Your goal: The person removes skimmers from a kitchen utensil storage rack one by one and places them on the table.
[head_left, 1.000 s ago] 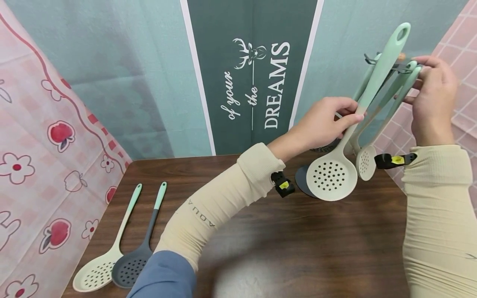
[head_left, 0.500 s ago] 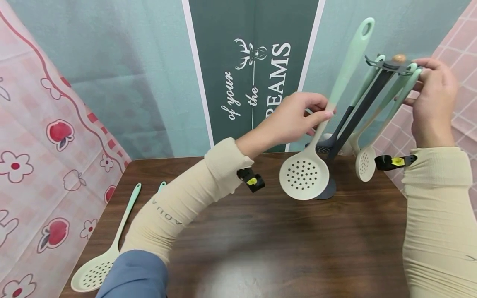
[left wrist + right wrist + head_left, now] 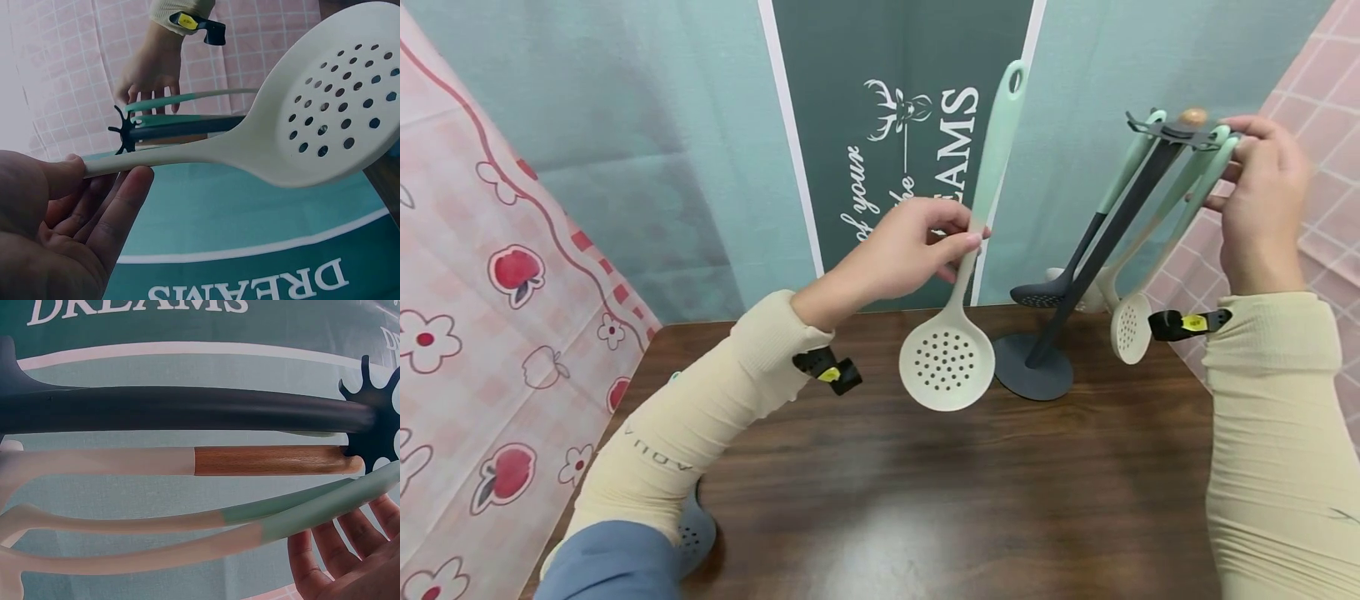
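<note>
My left hand [image 3: 917,246] pinches a cream skimmer [image 3: 947,358] with a mint handle at the lower handle. It hangs above the table left of the utensil stand, bowl down, hole end up. In the left wrist view its perforated bowl [image 3: 344,94] fills the right side. My right hand [image 3: 1266,204] is at the stand's top, fingers round the mint handle [image 3: 331,506] of a small hanging skimmer [image 3: 1130,329]; the thumb is hidden in the right wrist view. A dark perforated utensil [image 3: 1045,292] hangs from the stand's hooks [image 3: 1180,135], with further pale utensils behind.
The dark round stand base [image 3: 1033,375] rests on the brown wooden table [image 3: 880,500] toward the right back. A grey perforated turner [image 3: 696,533] lies at the left, partly under my left sleeve [image 3: 700,433]. Curtains [image 3: 715,167] hang behind and at both sides.
My left hand has carried the cream skimmer leftward, away from the stand, baring the pole and base. My left arm now covers most of the utensils lying at left. My right hand stays put.
</note>
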`<state>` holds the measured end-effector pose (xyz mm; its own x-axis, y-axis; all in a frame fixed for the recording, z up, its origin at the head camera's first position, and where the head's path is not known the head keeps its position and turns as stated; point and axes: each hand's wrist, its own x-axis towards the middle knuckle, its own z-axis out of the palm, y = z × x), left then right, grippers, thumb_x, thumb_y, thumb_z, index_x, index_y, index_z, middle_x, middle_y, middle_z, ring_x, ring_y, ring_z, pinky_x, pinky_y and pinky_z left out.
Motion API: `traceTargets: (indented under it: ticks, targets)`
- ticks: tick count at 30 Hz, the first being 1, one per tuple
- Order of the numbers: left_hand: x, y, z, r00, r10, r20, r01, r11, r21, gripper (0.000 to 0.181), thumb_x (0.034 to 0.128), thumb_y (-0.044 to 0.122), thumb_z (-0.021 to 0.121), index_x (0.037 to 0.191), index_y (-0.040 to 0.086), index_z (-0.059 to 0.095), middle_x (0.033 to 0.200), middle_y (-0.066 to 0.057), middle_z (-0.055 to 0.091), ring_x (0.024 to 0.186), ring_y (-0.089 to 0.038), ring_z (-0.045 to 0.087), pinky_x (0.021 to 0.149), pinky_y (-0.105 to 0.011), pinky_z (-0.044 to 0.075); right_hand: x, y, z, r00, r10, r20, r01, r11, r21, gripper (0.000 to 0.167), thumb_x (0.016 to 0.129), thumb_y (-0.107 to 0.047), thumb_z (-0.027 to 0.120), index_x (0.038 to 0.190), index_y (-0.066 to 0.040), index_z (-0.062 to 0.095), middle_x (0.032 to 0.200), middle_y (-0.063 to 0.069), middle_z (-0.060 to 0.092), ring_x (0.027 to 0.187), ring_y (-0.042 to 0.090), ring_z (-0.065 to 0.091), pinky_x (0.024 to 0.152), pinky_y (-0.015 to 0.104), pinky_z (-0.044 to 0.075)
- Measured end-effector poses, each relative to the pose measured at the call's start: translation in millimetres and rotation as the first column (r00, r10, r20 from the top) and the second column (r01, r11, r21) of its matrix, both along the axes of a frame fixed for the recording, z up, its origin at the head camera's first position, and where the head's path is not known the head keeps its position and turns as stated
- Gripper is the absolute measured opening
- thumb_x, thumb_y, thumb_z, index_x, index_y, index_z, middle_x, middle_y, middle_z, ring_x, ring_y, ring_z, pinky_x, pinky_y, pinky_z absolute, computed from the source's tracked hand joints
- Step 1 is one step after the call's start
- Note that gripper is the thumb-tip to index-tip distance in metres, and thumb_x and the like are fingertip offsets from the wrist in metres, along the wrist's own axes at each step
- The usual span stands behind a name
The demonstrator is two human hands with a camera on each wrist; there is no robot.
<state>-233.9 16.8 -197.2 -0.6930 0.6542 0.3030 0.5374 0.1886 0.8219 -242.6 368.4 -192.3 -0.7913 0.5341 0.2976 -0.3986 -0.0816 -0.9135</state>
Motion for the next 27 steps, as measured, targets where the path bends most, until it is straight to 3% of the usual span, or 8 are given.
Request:
traceTargets:
  ticks: [10, 18, 27]
  targets:
    - [2.1, -36.5, -3.4, 0.996, 0.082, 0.036, -0.080, 0.996, -0.041, 0.011, 0.1016, 0.003, 0.061, 0.101, -0.004, 0.069, 0.110, -0.013, 0.071, 0.092, -0.019, 0.072, 0.073, -0.032, 0.060, 1.0, -1.0, 1.7, 1.000, 0.000, 0.007, 0.000, 1.000, 0.006, 0.029, 0.102, -0.008, 0.040, 0.109, -0.009, 0.067, 0.095, 0.002, 0.062, 0.075, 0.012, 0.064, 0.048, 0.020, 0.051]
    - [7.2, -62.7, -6.2, 0.990, 0.120, 0.074, -0.119, 0.993, -0.023, 0.013, 0.1013, 0.002, 0.061, 0.106, -0.007, 0.069, 0.107, -0.016, 0.072, 0.091, -0.024, 0.072, 0.073, -0.036, 0.061, 2.7, 0.5, 1.1, 1.000, -0.002, 0.005, 0.002, 1.000, 0.007, 0.029, 0.102, -0.007, 0.039, 0.109, -0.008, 0.068, 0.094, 0.003, 0.062, 0.074, 0.012, 0.064, 0.048, 0.020, 0.051]
    - [10.0, -99.0, -16.8, 0.976, 0.155, 0.151, -0.151, 0.988, -0.043, 0.016, 0.1026, 0.003, 0.059, 0.110, -0.008, 0.068, 0.115, -0.019, 0.070, 0.087, -0.028, 0.075, 0.075, -0.039, 0.061, 4.6, 1.4, 1.3, 1.000, 0.004, -0.002, -0.004, 1.000, -0.013, 0.030, 0.101, -0.006, 0.039, 0.106, -0.008, 0.069, 0.093, 0.003, 0.063, 0.073, 0.012, 0.065, 0.047, 0.020, 0.051]
